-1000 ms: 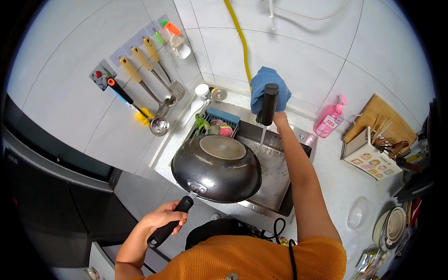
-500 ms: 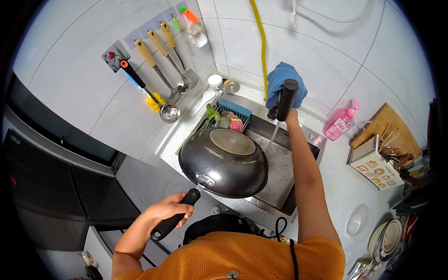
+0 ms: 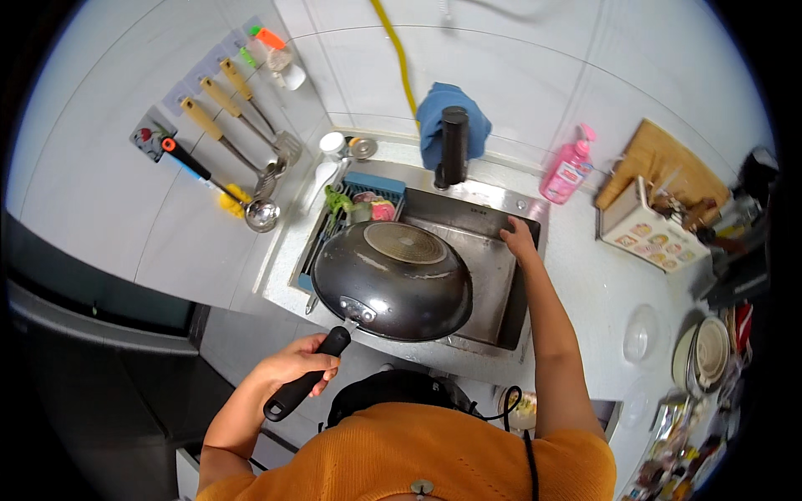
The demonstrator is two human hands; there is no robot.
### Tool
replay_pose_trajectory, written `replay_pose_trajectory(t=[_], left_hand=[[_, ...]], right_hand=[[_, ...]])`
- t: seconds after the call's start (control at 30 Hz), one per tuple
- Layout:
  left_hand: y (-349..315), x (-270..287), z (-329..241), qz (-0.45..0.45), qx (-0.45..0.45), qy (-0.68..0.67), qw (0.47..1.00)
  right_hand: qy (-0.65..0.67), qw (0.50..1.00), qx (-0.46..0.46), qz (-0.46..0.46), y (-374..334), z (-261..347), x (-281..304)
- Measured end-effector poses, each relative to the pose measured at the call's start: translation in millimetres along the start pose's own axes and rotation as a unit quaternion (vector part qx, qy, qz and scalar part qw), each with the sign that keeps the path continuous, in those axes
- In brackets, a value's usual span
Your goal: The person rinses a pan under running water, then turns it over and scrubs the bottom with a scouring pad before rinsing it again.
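Observation:
A dark wok (image 3: 384, 292) is held bottom up over the left part of the steel sink (image 3: 493, 280). My left hand (image 3: 301, 367) is wrapped round its black handle (image 3: 291, 396). Over the right side of the basin hovers my right hand (image 3: 519, 237), its fingers apart and nothing in them. Behind the basin rises the black tap (image 3: 454, 146), with no water seen running from it. A blue cloth (image 3: 480, 125) hangs behind the tap. Part of the basin is hidden under the wok.
Left of the basin is a blue rack (image 3: 376, 184) with greens and sponges. A pink pump bottle (image 3: 568, 171), a cutting board (image 3: 668, 163) and a utensil holder (image 3: 652, 230) stand on the right. Ladles and turners (image 3: 225, 125) hang on the left wall.
My right hand has come away from the tap, down and back over the basin. The stream of water has stopped. My left hand keeps its hold on the wok. The view has shifted.

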State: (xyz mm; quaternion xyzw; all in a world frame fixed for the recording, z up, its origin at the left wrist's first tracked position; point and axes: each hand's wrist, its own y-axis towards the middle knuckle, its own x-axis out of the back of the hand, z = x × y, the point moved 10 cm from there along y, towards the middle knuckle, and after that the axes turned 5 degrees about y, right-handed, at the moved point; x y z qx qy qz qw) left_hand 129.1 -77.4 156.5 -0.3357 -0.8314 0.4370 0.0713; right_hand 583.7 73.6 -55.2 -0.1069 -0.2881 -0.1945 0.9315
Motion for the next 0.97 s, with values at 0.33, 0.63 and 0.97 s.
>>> replay_pose_trajectory(t=[0.33,0.63,0.97], left_hand=[[10,33,-4,0.112,-0.003,0.065,0.992],[-7,28,26,0.334,0.054,-0.002,0.941],[-93,-43,106,0.607,0.28,-0.16,0.727]], right_hand=[[-0.417,0.908,-0.039,0.025,-226,60,66],[-0.272,0.938,-0.16,-0.144,-440,76,57],[-0.106,0.884,-0.354,-0.287,-717,49,-6]])
